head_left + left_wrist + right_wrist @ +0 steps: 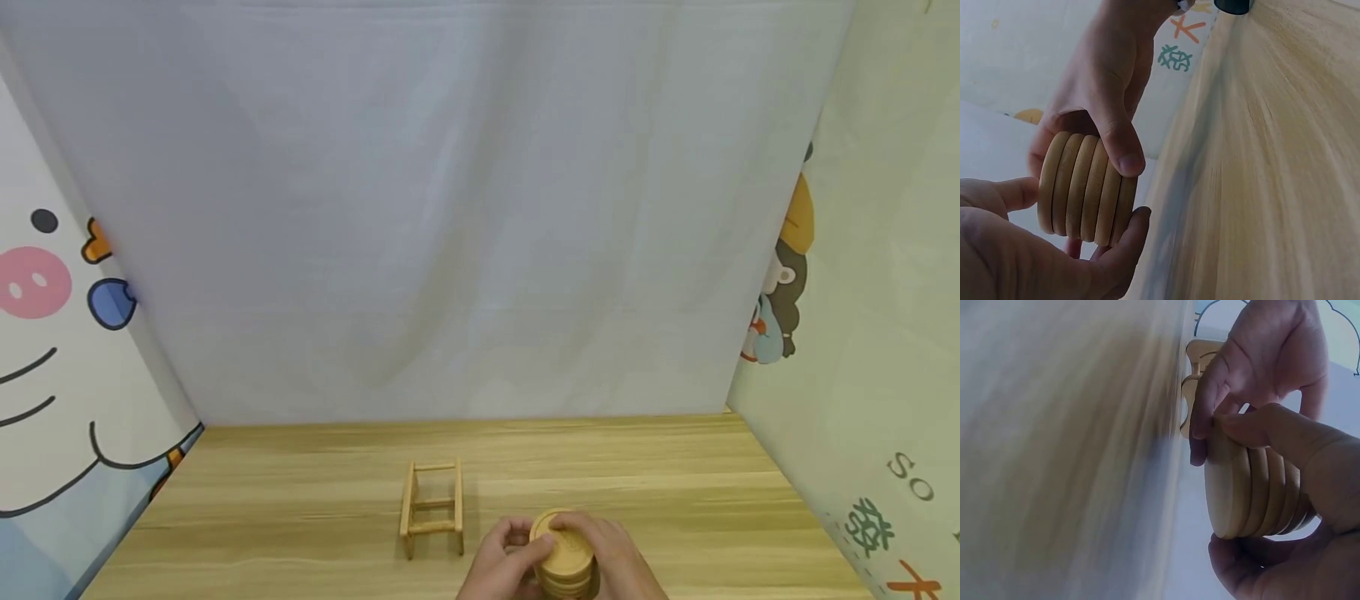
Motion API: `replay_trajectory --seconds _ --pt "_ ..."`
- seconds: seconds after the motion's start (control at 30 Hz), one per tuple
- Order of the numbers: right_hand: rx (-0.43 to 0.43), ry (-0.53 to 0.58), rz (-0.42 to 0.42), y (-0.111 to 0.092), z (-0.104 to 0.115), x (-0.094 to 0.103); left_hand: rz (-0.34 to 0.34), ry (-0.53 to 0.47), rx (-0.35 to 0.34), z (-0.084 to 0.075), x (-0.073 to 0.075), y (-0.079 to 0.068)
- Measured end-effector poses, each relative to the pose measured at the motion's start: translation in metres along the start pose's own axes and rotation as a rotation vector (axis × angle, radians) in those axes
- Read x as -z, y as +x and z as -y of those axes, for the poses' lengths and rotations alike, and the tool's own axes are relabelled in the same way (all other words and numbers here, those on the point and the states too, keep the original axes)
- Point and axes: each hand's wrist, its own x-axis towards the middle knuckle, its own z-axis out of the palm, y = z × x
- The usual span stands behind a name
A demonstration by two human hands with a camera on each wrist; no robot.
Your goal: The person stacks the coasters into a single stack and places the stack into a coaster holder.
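Observation:
A stack of several round wooden coasters is held between both hands near the front of the table. My left hand grips it from the left, thumb over the top disc. From the right, my right hand grips the same stack, fingers on its top and side. In the left wrist view the coasters lie face to face, slightly staggered, with thumbs and fingertips at both end faces. The right wrist view shows the flat face of the end coaster, the stack raised off the table.
A small wooden rack with side posts and crossbars stands on the wood-grain table, left of the hands. A pale cloth hangs behind the table, with printed panels at both sides. A dark cylindrical object shows at the left wrist view's top edge.

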Motion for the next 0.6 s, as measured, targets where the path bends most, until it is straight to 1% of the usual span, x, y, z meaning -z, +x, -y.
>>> replay_trajectory --seconds 0.17,0.23,0.3,0.4,0.47,0.53,0.6 --pt "-0.031 -0.013 -0.023 -0.001 0.004 -0.001 -0.022 0.044 -0.019 -0.031 -0.016 -0.024" --pt "-0.032 -0.012 -0.021 -0.001 0.005 0.000 -0.014 0.043 -0.029 -0.037 -0.019 -0.029" --pt "-0.022 -0.014 -0.020 -0.001 0.005 0.001 -0.013 0.007 -0.002 -0.034 -0.017 -0.027" --pt "0.008 -0.014 -0.021 0.001 0.004 0.003 0.006 -0.048 0.019 -0.016 -0.006 -0.014" --pt "0.022 -0.002 -0.020 0.002 0.003 0.004 0.009 -0.085 0.043 -0.009 -0.001 -0.008" --pt "0.034 0.011 -0.018 0.003 0.002 0.005 0.025 -0.115 0.033 -0.008 -0.001 -0.008" --pt "0.050 0.033 -0.025 0.005 0.000 0.005 0.033 -0.163 0.041 -0.014 -0.003 -0.012"
